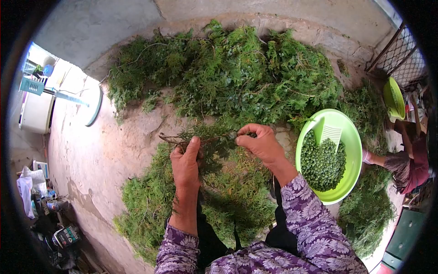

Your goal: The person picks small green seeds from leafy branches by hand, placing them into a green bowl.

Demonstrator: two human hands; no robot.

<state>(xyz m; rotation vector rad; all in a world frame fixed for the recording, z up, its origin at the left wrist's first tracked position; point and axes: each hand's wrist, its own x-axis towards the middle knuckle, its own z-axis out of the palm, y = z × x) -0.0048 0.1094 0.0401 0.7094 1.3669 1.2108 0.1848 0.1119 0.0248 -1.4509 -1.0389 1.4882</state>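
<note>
My left hand [186, 160] is closed around a thin evergreen branch [212, 139] with a bare brown stem and feathery green leaves. The branch lies roughly level in front of me, its cut end sticking out to the left. At its right end my right hand [265, 147] has thumb and forefinger pinched on small round green cones [233, 135]; the fingers partly hide them. To the right of this hand sits a bright green basin [353, 182] with a built-in ridged washboard [330, 134]. Many picked green cones [321, 166] lie in it.
A long heap of cut evergreen branches [237, 68] lies along the wall, with more foliage [146, 201] by my legs. At right, another person [410, 160] is beside a second green basin [394, 98]. A pale blue stand [93, 105] and assorted clutter [50, 201] are at left.
</note>
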